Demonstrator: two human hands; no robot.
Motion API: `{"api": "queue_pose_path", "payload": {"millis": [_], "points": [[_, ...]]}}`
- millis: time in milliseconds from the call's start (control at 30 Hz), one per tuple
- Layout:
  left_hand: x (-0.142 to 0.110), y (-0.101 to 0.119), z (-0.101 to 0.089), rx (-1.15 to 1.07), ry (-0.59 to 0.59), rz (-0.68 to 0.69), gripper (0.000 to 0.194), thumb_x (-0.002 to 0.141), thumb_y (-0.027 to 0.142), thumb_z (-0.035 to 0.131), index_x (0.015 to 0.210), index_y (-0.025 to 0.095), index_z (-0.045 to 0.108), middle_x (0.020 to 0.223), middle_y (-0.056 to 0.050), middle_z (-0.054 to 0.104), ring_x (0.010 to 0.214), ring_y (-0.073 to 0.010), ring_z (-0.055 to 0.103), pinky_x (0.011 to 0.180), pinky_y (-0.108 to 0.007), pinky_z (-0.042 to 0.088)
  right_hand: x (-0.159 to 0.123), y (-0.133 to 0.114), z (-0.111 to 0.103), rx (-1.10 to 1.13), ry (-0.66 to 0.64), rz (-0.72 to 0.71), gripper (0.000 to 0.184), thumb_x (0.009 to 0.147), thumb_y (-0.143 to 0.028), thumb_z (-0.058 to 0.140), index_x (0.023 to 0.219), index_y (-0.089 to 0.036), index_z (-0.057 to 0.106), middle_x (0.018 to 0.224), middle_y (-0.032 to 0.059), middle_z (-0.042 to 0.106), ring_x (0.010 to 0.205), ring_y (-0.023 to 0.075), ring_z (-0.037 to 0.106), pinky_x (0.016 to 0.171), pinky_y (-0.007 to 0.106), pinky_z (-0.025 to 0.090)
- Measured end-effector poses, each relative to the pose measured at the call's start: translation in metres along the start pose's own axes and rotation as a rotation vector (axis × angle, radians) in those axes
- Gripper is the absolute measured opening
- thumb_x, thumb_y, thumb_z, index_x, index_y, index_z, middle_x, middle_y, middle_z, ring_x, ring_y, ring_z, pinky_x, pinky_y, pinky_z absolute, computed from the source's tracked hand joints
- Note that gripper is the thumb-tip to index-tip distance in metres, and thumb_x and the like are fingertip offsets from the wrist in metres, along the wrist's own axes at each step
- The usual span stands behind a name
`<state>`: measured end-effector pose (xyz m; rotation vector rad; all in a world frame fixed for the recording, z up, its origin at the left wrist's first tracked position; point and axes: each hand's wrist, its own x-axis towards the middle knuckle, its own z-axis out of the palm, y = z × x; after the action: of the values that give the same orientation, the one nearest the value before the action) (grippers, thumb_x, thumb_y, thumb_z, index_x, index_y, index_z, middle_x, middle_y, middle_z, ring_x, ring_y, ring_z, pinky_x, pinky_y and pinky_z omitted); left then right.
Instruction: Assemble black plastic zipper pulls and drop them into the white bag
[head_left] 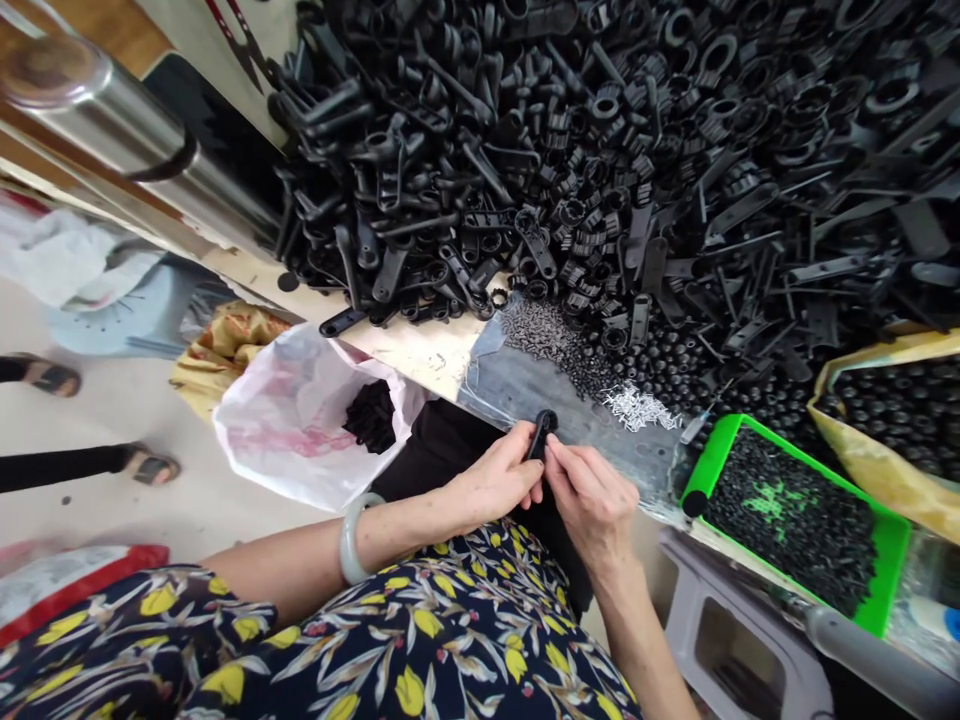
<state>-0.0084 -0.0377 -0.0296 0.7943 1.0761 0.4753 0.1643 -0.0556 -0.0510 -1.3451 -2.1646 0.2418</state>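
Between my two hands, just off the table's front edge, is a small black plastic lever part [541, 436] with a rounded ring-like end. My left hand [501, 474] pinches it from the left side. The fingertips of my right hand [592, 492] are pressed together at its right side; whether they hold some tiny piece is hidden. Close beyond the hands lie a small heap of white pins [639, 408] and a spread of tiny metal pieces [541, 335]. Black round beads [679, 362] lie beside them, below a large pile of black levers and rings [480, 170].
A green tray [892, 590] of small black pieces stands right, beside a yellow sack [832, 385]. Left of my lap hangs a white plastic bag [262, 430] with black parts inside. A steel flask [135, 120] and red-handled scissors [244, 45] are upper left. Another person's feet [154, 468] show left.
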Motion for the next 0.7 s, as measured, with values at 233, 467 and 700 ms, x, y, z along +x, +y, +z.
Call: {"api": "queue_pose_path", "payload": {"millis": [233,467,700], "points": [[0.003,-0.005,-0.002,0.01,-0.015,-0.008,0.023,0.089,0.016,0.046,0.111,0.022,0.049,0.071,0.004,0.059,0.059,-0.0122,0.056,0.055,-0.022,0.045,0.001,-0.003,-0.003,-0.034,0.004,0.007,0.014,0.099,-0.013,0.069,0.112,-0.016,0.075,0.096,0.0048,0.079,0.077,0.0123,0.074,0.075,0.023,0.054],[0.0,0.0,-0.005,0.06,-0.022,-0.029,0.024,0.088,0.016,0.046,0.111,0.022,0.049,0.074,0.004,0.06,0.061,-0.012,0.058,0.057,-0.022,0.046,-0.001,-0.003,-0.003,-0.071,-0.016,0.01,0.013,0.099,-0.017,0.07,0.112,-0.017,0.074,0.098,0.0038,0.079,0.079,0.0116,0.074,0.076,0.023,0.054],[0.003,-0.002,-0.007,0.036,-0.033,-0.041,0.021,0.088,0.015,0.045,0.107,0.023,0.049,0.073,0.004,0.059,0.059,-0.0115,0.056,0.057,-0.022,0.047,0.011,-0.004,-0.008,-0.018,-0.045,0.037,0.013,0.101,-0.018,0.067,0.112,-0.018,0.074,0.098,0.004,0.078,0.082,0.0122,0.074,0.08,0.024,0.056]]}}
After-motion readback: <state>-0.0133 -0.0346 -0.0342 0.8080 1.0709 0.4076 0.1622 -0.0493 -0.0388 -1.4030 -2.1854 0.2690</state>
